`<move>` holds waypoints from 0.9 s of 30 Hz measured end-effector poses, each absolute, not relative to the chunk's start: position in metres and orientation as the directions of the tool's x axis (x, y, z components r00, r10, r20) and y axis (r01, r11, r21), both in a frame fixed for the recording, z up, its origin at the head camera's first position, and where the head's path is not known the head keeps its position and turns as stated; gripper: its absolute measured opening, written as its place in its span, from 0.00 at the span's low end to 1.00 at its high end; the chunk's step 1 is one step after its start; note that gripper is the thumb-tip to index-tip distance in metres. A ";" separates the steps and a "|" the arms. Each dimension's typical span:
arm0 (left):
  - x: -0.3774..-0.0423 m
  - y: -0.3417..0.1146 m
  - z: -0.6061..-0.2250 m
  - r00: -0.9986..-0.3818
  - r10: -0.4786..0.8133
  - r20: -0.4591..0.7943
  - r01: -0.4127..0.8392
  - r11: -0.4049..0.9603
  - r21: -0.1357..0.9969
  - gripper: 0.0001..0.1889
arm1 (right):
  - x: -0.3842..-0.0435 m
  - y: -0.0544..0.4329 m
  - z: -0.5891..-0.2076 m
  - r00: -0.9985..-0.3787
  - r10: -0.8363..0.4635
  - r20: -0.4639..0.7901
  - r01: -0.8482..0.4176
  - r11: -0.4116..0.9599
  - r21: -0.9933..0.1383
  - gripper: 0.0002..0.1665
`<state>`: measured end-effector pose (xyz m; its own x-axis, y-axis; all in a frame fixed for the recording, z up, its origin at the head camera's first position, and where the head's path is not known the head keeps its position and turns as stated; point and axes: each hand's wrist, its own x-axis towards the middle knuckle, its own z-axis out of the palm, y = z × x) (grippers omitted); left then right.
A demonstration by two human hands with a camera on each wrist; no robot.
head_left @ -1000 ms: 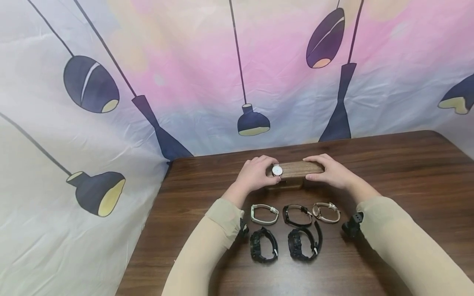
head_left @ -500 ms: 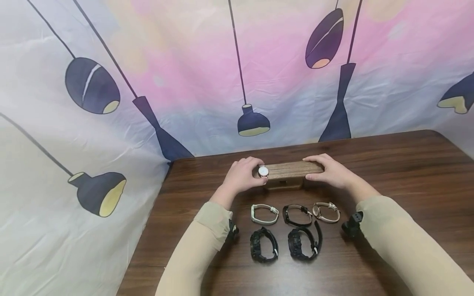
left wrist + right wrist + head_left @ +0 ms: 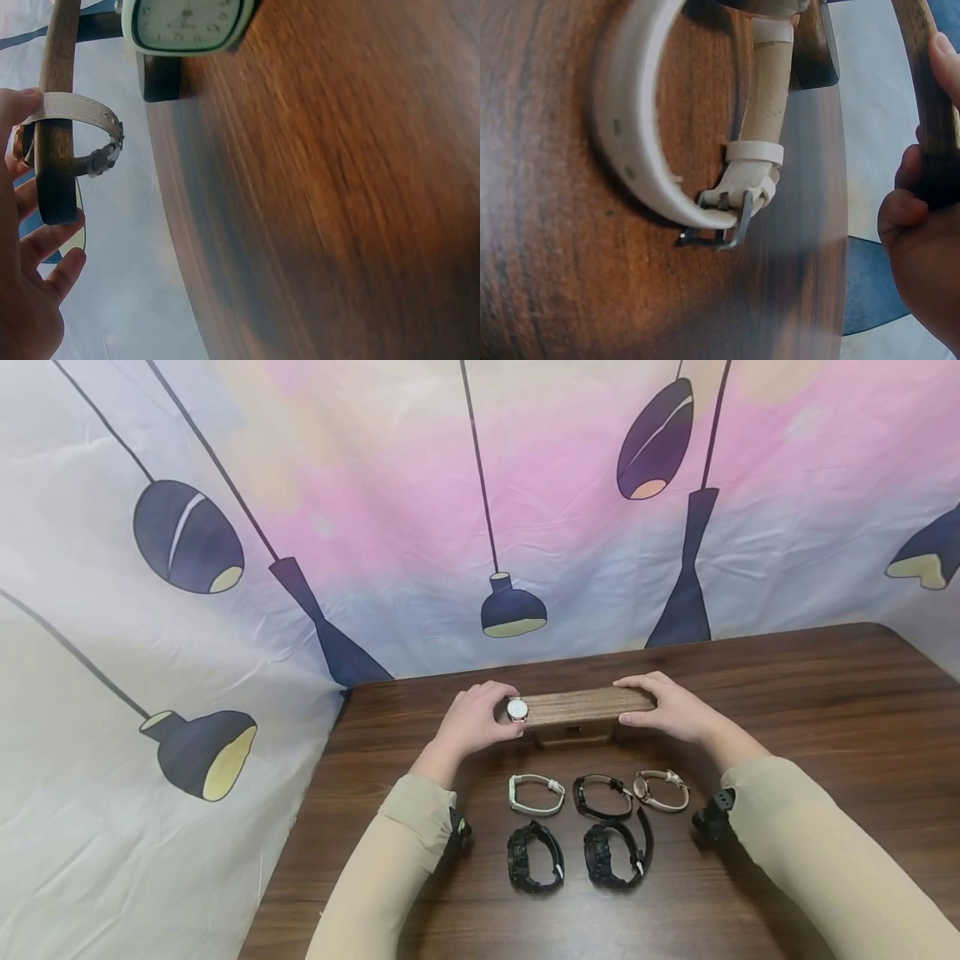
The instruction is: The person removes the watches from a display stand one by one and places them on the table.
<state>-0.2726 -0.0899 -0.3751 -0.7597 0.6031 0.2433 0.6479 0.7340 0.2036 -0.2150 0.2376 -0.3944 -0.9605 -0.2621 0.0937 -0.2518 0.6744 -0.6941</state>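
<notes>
A wooden watch stand (image 3: 581, 706) with a raised horizontal bar stands toward the back of the table. Around the bar's left end loops a white-strapped wristwatch (image 3: 517, 709) with a round white dial. My left hand (image 3: 471, 723) holds this watch, thumb on one side and fingers on the other. In the left wrist view its buckled strap (image 3: 82, 107) encircles the bar, and the case is partly hidden behind the bar. My right hand (image 3: 681, 710) grips the bar's right end between thumb and fingers; the right wrist view shows the fingers curled round it.
In front of the stand lie a mint-cased white watch (image 3: 513, 793), a slim black watch (image 3: 580, 795) and a rose-gold watch with a pale strap (image 3: 642, 787). Nearer are two chunky black watches (image 3: 517, 858), (image 3: 597, 855). A printed cloth (image 3: 585, 527) hangs behind the table (image 3: 810, 710).
My left hand has slid the white-strapped watch leftward along the bar to its left end, uncovering more of the bar. The right hand has stayed in place.
</notes>
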 end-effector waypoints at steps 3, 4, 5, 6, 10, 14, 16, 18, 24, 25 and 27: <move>-0.273 -0.093 -0.374 -0.752 0.610 0.249 0.656 0.729 0.197 0.24 | -0.215 0.238 -0.395 -0.960 -0.264 0.092 -0.251 0.672 -0.696 0.40; -0.273 -0.094 -0.374 -0.750 0.611 0.253 0.659 0.727 0.195 0.24 | -0.215 0.237 -0.395 -0.960 -0.265 0.089 -0.250 0.671 -0.698 0.40; -0.273 -0.095 -0.374 -0.749 0.611 0.257 0.659 0.727 0.193 0.24 | -0.216 0.237 -0.395 -0.960 -0.266 0.088 -0.250 0.670 -0.699 0.40; -0.273 -0.097 -0.375 -0.750 0.608 0.261 0.657 0.729 0.192 0.23 | -0.216 0.237 -0.395 -0.959 -0.268 0.087 -0.251 0.669 -0.699 0.40; -0.275 -0.104 -0.378 -0.766 0.586 0.266 0.638 0.743 0.200 0.22 | -0.216 0.237 -0.395 -0.958 -0.270 0.095 -0.258 0.668 -0.698 0.40; -0.275 -0.108 -0.380 -0.773 0.575 0.267 0.631 0.742 0.227 0.22 | -0.216 0.237 -0.395 -0.959 -0.267 0.099 -0.259 0.670 -0.696 0.39; -0.274 -0.109 -0.380 -0.773 0.577 0.265 0.633 0.732 0.251 0.22 | -0.216 0.237 -0.395 -0.959 -0.267 0.093 -0.255 0.675 -0.692 0.39; -0.274 -0.110 -0.380 -0.770 0.584 0.257 0.638 0.716 0.283 0.23 | -0.216 0.237 -0.395 -0.959 -0.269 0.087 -0.253 0.678 -0.690 0.40; -0.276 -0.112 -0.384 -0.774 0.596 0.214 0.623 0.659 0.420 0.28 | -0.216 0.238 -0.395 -0.959 -0.267 0.094 -0.257 0.683 -0.683 0.39; -0.276 -0.112 -0.385 -0.778 0.592 0.210 0.615 0.653 0.442 0.29 | -0.216 0.238 -0.395 -0.959 -0.267 0.095 -0.258 0.684 -0.682 0.39; -0.277 -0.113 -0.386 -0.788 0.581 0.203 0.599 0.649 0.470 0.30 | -0.216 0.238 -0.395 -0.959 -0.268 0.094 -0.258 0.685 -0.681 0.39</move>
